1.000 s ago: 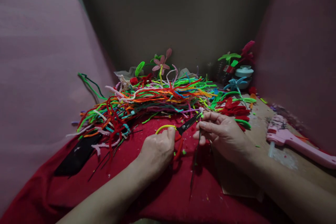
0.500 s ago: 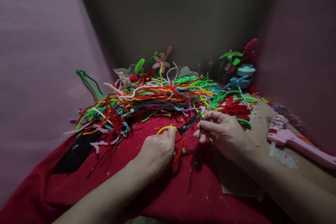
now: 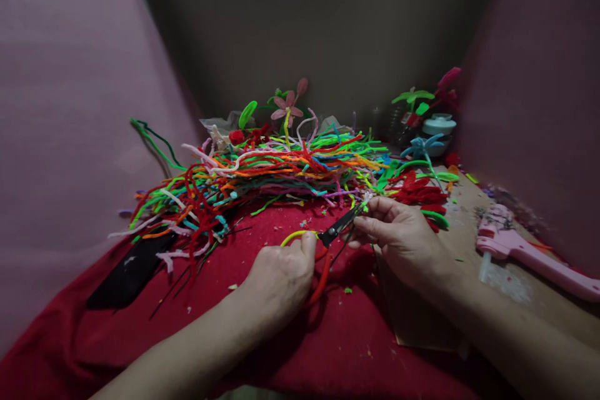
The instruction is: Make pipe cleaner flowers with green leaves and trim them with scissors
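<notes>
My left hand [image 3: 281, 272] is closed on the yellow and orange-red handles of a pair of scissors [image 3: 332, 234]. Their black blades point up and right, with the tips at a small white and green fuzzy piece [image 3: 367, 201]. My right hand [image 3: 398, 228] pinches that piece between thumb and fingertips; a thin dark stem [image 3: 344, 244] slants down from the fingers. Whether the blades are cutting into the fuzz cannot be made out. Behind both hands lies a big heap of coloured pipe cleaners [image 3: 281, 165].
A pink glue gun [image 3: 520, 250] lies on a brown board [image 3: 462, 225] at the right. Red fuzzy petals [image 3: 417, 190] and a lidded jar [image 3: 439, 128] stand behind it. A black flat piece [image 3: 131, 272] rests at left on the red cloth [image 3: 300, 350]. A pink fuzzy flower [image 3: 287, 109] rises behind the heap.
The dark stem, which hung nearly straight down, now slants and shows less of its length. The scissors and the white-green piece have shifted slightly to the right.
</notes>
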`<action>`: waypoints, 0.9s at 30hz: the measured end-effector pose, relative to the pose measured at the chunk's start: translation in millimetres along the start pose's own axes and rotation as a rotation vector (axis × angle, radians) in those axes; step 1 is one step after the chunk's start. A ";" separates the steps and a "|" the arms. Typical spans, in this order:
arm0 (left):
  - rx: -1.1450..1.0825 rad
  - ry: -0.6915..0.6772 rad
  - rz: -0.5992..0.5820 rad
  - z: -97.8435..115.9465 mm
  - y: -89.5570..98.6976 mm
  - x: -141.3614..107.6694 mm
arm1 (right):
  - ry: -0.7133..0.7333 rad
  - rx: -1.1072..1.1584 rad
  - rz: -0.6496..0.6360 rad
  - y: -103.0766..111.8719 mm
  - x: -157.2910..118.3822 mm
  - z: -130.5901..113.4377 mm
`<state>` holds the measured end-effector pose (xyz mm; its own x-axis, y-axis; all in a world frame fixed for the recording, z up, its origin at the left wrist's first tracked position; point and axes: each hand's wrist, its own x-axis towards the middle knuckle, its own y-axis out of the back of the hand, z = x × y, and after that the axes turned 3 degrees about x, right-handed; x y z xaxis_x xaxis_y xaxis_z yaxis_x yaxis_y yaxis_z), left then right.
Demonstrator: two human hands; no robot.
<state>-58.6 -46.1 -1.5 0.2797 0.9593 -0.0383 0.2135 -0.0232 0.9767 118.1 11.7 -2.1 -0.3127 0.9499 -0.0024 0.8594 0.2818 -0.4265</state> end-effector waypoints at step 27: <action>-0.166 -0.019 -0.027 0.4 8.2 -11.3 | 0.106 -0.057 -0.026 6.2 3.4 -0.2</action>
<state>-59.6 -57.2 6.8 0.2938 0.9535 -0.0677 0.0644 0.0509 0.9966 122.5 16.7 -4.6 -0.2927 0.9504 0.1051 0.8742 0.3105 -0.3733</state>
